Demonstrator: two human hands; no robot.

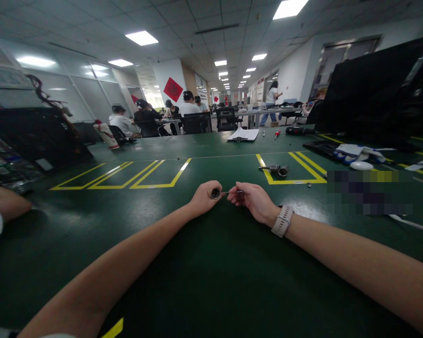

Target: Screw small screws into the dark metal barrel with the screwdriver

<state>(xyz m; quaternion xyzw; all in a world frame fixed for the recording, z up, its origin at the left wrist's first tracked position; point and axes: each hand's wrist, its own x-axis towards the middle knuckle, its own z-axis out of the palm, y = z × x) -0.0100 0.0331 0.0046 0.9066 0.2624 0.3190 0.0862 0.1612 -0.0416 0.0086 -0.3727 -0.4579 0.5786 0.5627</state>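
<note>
My left hand (205,198) is closed around a short dark metal cylinder (215,193), its round open end facing me. Between finger and thumb, my right hand (250,199) grips a thin metal tool (238,191). The tool's slim shaft reaches left to the cylinder's end; whether it touches or goes inside, I cannot tell. My fingers hide most of both things. Beyond my right hand, a metal part with a shaft and a round cup-like end (281,171) lies within a yellow taped outline. A small metal ring-like piece (309,185) lies to its right.
Farther back on the green table (211,263) are a clipboard with paper (244,134), a red-handled tool (277,134) and a black power tool (299,130). Gloves (359,154) and a white oval object (361,165) lie right. Another person's arm (7,202) rests at left.
</note>
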